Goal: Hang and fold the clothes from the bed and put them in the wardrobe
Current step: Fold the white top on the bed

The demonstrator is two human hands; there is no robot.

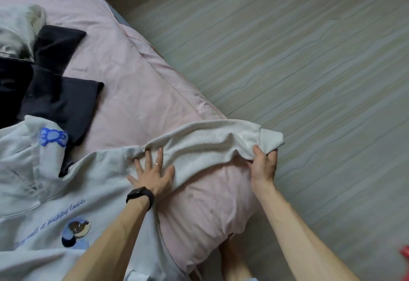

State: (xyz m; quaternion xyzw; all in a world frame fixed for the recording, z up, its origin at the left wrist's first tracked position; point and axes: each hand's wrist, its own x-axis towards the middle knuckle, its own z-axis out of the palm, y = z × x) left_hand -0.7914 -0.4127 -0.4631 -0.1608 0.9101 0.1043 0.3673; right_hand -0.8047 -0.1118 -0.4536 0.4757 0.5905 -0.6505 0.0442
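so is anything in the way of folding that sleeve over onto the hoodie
Only your own left hand, flat on the sleeve at the shoulder. The right hand grips the cuff end, and the hoodie front is bare. The dark clothes lie off beside the hood.

Home bedrm: pink-sheeted bed (137,77), wood-look floor (298,59).
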